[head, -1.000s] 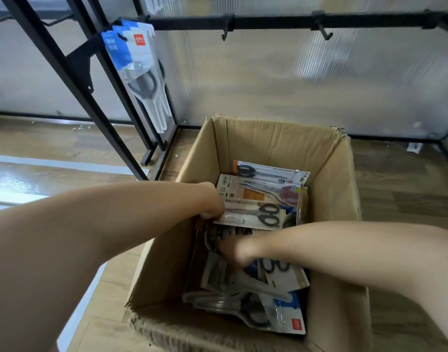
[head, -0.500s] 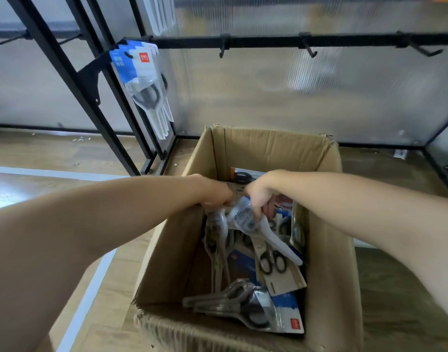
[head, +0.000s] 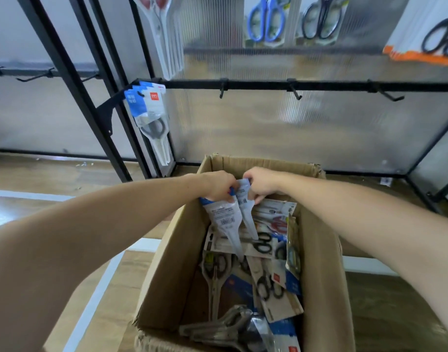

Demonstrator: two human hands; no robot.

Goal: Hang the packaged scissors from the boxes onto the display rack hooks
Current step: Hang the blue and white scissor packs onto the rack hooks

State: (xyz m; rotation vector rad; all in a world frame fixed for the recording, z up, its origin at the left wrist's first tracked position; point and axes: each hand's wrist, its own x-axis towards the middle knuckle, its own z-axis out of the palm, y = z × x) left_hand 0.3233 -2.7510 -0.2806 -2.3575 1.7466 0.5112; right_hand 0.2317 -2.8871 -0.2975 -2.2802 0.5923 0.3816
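While you lean over the box [head: 172, 270], your left hand [head: 216, 186] pinches the top of one scissors pack [head: 224, 219] and your right hand [head: 262, 182] pinches the top of a second pack [head: 246, 209] just beside it; both packs hang points-down above the loose packs [head: 266, 283] inside; behind the box stands the black rack [head: 263, 85]; three hooks [head: 295, 91] are bare; hung packs [head: 152, 115] sit at its left end.
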